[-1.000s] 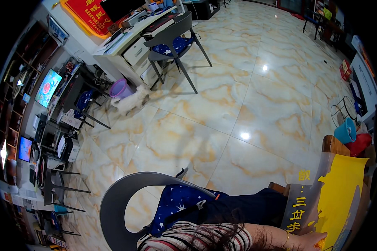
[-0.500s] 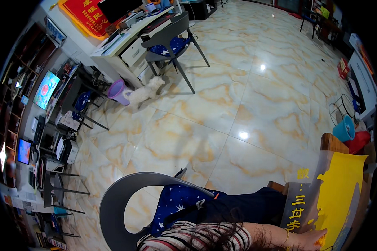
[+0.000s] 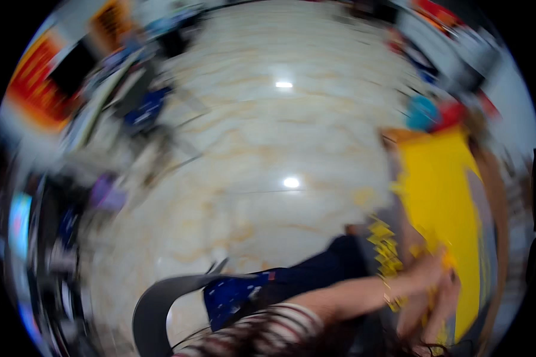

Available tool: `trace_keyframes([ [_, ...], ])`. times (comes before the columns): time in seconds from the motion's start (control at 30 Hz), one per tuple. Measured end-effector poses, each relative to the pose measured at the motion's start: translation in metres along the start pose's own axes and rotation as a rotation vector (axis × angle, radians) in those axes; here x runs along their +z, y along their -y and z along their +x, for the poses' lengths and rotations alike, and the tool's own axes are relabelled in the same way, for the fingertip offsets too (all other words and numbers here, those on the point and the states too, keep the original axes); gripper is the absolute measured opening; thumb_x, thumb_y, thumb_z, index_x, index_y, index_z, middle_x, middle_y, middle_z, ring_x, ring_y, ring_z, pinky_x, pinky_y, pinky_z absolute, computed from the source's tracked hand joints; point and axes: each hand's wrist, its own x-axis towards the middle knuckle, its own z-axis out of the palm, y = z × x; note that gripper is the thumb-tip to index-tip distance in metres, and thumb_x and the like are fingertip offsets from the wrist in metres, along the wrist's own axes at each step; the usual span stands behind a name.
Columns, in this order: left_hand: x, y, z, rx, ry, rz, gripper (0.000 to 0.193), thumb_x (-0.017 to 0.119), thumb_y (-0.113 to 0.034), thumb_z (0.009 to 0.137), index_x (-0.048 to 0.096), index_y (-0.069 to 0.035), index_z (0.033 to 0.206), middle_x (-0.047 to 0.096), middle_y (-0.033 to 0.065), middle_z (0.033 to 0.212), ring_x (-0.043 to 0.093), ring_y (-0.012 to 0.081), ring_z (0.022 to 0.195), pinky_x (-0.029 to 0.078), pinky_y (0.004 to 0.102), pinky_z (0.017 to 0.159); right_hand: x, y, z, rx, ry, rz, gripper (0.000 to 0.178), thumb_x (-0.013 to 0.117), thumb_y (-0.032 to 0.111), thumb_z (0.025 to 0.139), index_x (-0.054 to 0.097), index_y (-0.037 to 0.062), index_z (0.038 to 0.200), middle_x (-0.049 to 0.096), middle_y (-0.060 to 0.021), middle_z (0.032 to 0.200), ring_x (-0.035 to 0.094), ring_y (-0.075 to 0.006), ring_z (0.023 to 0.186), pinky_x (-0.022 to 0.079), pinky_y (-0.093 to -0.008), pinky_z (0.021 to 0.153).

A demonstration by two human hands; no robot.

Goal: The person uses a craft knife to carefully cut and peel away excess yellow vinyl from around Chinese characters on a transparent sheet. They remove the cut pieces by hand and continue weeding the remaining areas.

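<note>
A long yellow sheet (image 3: pixel 441 184), with a greyish backing along its edges, lies on the wooden surface at my right. Cut yellow characters (image 3: pixel 384 247) run down the backing on its left side. My left hand (image 3: pixel 429 271) reaches across onto the sheet, a thin bracelet on its wrist. Close against it, my right hand (image 3: pixel 448 288) comes up from the lower edge. Both sets of fingers meet over the yellow area; motion blur smears them, so what they grip, if anything, does not show.
A grey chair (image 3: pixel 155 303) with a blue star-patterned cushion (image 3: pixel 232 300) is under me. Beyond the sheet stand a blue bucket (image 3: pixel 423 113) and something red (image 3: pixel 449 116). Desks and another chair line the left, near a purple bin (image 3: pixel 108 193). Marble-patterned tiles (image 3: pixel 268 149) cover the floor.
My view has swung to the right and blurred, bringing more of the yellow sheet in. My right hand now shows beside the left one on the sheet.
</note>
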Motion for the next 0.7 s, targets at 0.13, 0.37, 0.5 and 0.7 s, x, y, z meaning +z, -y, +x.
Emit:
trace_keyframes([
  [0.13,-0.03,0.026,0.028,0.151,-0.315,-0.034,0.039,0.067,-0.026,0.098,0.05,-0.001,0.124,0.066,0.0166,0.106,0.067,0.0298,0.095,0.055,0.041,0.083,0.016,0.074,0.023,0.108,-0.03,-0.178,0.048,0.058,0.05,0.095,0.066,0.0175,0.13,0.068,-0.0157,0.126,0.066,-0.0393,0.112,0.053,-0.0492,0.095],
  [0.37,-0.09,-0.015,0.041,0.029,-0.376,-0.081,0.05,0.07,-0.02,0.095,0.045,0.001,0.132,0.065,0.0162,0.103,0.067,0.0255,0.08,0.055,0.0378,0.074,0.004,0.051,0.007,-0.092,-0.26,-0.262,0.033,0.064,0.037,0.098,0.068,0.0161,0.123,0.067,-0.0115,0.101,0.072,-0.0292,0.092,0.059,-0.0398,0.073],
  [0.5,-0.134,-0.012,0.053,0.527,-0.453,0.367,0.058,0.07,-0.015,0.095,0.043,-0.002,0.144,0.057,0.0162,0.123,0.064,0.0251,0.102,0.054,0.0344,0.089,0.002,0.067,0.006,-0.106,-0.226,-0.279,0.034,0.063,0.038,0.099,0.068,0.0161,0.125,0.067,-0.0114,0.104,0.071,-0.0281,0.094,0.059,-0.0388,0.075],
  [0.7,-0.146,-0.032,0.064,0.522,-0.422,0.348,0.058,0.072,-0.012,0.092,0.044,-0.004,0.143,0.048,0.0195,0.14,0.054,0.0289,0.125,0.044,0.0384,0.107,0.0,0.065,0.005,-0.133,-0.205,-0.289,0.036,0.063,0.039,0.099,0.066,0.0157,0.127,0.067,-0.0114,0.107,0.071,-0.0273,0.096,0.059,-0.0382,0.077],
])
